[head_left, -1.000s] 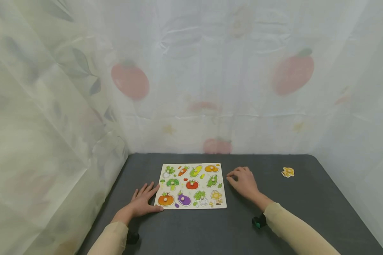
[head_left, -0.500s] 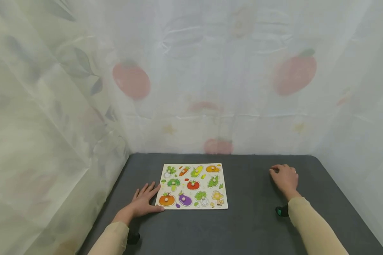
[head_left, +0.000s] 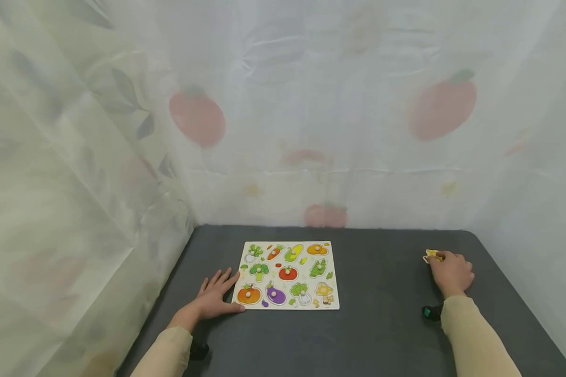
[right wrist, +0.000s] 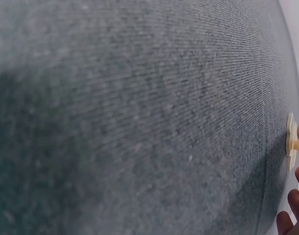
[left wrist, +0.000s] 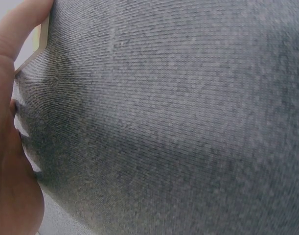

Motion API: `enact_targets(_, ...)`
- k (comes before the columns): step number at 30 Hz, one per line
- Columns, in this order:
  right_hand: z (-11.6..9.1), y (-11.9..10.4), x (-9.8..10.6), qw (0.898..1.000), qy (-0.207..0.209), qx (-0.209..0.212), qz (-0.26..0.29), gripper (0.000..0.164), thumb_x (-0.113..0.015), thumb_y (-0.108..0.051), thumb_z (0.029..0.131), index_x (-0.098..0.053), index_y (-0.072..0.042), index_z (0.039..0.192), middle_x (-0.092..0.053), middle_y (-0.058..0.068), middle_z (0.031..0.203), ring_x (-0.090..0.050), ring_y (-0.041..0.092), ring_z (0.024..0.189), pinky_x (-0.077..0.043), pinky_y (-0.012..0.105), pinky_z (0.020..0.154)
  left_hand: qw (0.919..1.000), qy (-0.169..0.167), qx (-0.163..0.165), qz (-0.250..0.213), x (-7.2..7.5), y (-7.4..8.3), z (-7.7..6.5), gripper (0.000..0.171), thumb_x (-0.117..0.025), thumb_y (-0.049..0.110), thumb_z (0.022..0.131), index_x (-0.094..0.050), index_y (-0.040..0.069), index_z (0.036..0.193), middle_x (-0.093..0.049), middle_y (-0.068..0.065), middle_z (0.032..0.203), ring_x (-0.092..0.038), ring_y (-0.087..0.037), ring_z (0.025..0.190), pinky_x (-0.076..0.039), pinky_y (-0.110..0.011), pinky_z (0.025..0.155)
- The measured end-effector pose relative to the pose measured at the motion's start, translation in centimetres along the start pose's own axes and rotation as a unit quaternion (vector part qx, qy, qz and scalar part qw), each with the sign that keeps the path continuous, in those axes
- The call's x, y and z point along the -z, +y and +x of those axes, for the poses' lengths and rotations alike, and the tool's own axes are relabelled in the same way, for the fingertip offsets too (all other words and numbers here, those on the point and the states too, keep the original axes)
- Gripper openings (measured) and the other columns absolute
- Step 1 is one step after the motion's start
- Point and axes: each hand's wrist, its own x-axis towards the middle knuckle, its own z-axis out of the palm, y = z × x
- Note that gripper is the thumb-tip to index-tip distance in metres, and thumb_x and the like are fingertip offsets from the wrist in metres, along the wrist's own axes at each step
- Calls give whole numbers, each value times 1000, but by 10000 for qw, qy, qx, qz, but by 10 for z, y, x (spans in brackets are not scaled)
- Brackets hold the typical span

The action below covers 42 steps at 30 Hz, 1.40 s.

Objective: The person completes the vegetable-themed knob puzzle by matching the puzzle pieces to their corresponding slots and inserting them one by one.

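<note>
A white peg puzzle board [head_left: 309,285] with knobbed vegetable pieces lies left of the table's middle in the head view. My left hand [head_left: 209,301] rests spread at its lower left corner, the thumb along the front edge and the fingertips by the left side. Far to the right, my right hand [head_left: 453,273] pinches a small yellow mushroom puzzle piece [head_left: 431,253], partly hidden under the fingers. The right wrist view shows the piece [right wrist: 289,142] edge-on, with fingertips at its knob. On the board, a mushroom picture [head_left: 324,290] without a visible knob occupies the lower right corner.
The dark grey table [head_left: 377,335] stretches between the board and my right hand. Pale curtains [head_left: 330,131] with fruit prints hang at the back and both sides. A black strap device [head_left: 432,313] sits at my right wrist.
My right hand has moved from beside the board to the far right, reaching the mushroom puzzle piece and covering part of it. My left hand stays at the board's corner.
</note>
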Motion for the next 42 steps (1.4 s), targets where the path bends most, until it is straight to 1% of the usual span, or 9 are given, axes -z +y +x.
enact_targets(2, 1, -1, 0, 10000, -20, -79, 2, 49, -55, -29, 103, -56, 10, 133, -48, 37, 125, -40, 56, 113, -33, 68, 91, 10000, 11, 3, -28, 0, 1, -1, 109, -73, 70, 81, -28, 17, 164, -16, -17, 169, -7, -45, 154, 1, -69, 118)
enact_targets(6, 5, -4, 0, 9996, -6, -284, 10, 49, -51, -28, 104, -55, 10, 135, -49, 37, 126, -42, 55, 113, -34, 67, 91, 9997, 128, -92, -179, 2, 2, -2, 108, -77, 67, 80, -32, 13, 162, -20, -22, 167, -10, -49, 152, -1, -72, 116)
enact_targets(9, 7, -5, 0, 9990, 6, -455, 3, 48, -48, -27, 104, -55, 9, 135, -50, 37, 127, -43, 54, 113, -35, 66, 92, 9998, 112, -106, -161, 2, 3, -3, 107, -76, 66, 80, -32, 14, 162, -20, -23, 167, -10, -50, 152, -1, -72, 115)
enact_targets(12, 9, -5, 0, 9984, 17, -559, 21, 47, -46, -26, 104, -56, 9, 134, -50, 37, 127, -42, 55, 114, -35, 67, 93, 9999, 56, -43, -125, 2, 4, -2, 107, -77, 66, 80, -32, 15, 163, -20, -21, 167, -10, -48, 152, -1, -72, 116)
enact_targets(20, 8, -7, 2, 9980, -21, -636, 52, 45, -45, -25, 105, -56, 10, 132, -49, 38, 126, -38, 58, 118, -32, 70, 95, 9998, -117, 177, 69, 4, 5, -1, 109, -74, 71, 79, -29, 19, 164, -17, -15, 169, -7, -44, 154, -1, -69, 118)
enact_targets(26, 11, -8, 2, 9972, -39, -746, -38, 45, -44, -24, 105, -56, 11, 129, -49, 38, 125, -38, 57, 117, -32, 70, 97, 9997, -111, 189, 85, 4, 4, -2, 109, -74, 72, 79, -29, 20, 164, -18, -15, 169, -8, -45, 154, -1, -69, 118)
enact_targets(33, 14, -8, 2, 9963, -32, -858, -106, 46, -44, -26, 105, -56, 10, 130, -49, 38, 125, -38, 57, 118, -33, 69, 97, 9998, -94, 163, 56, 4, 4, 0, 108, -73, 72, 80, -29, 21, 164, -18, -14, 169, -7, -45, 154, -1, -70, 118)
enact_targets(42, 13, -9, 1, 9963, -22, -860, -86, 45, -42, -24, 104, -56, 10, 129, -49, 38, 125, -38, 57, 119, -32, 70, 97, 9998, -113, 133, -1, 6, 7, -3, 107, -74, 70, 81, -29, 19, 164, -17, -15, 169, -7, -45, 154, 0, -69, 118)
